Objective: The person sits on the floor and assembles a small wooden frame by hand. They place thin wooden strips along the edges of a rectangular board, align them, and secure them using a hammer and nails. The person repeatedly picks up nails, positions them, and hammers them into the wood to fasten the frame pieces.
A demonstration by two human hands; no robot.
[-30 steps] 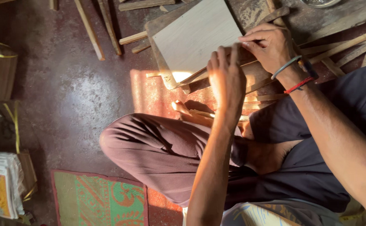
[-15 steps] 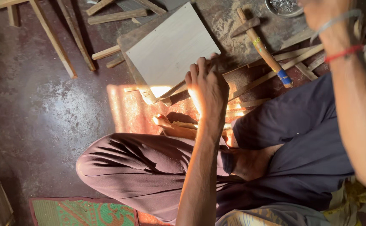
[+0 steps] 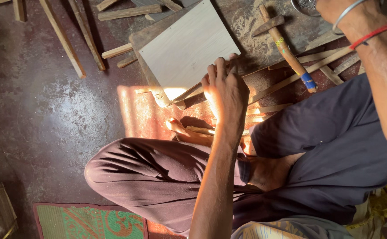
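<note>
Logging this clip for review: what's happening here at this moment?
A person sits cross-legged on a reddish floor doing woodwork. The left hand presses down on thin wooden strips at the edge of a pale wooden panel. The right hand reaches toward the top edge, mostly out of view. A hammer lies untouched nearby, with loose wood sticks scattered about.

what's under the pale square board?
The pale square board lies on a darker, dusty wooden plank that shows past its edges. The left hand presses thin wooden strips at its near edge. Anything beneath the board's middle is covered.
</note>
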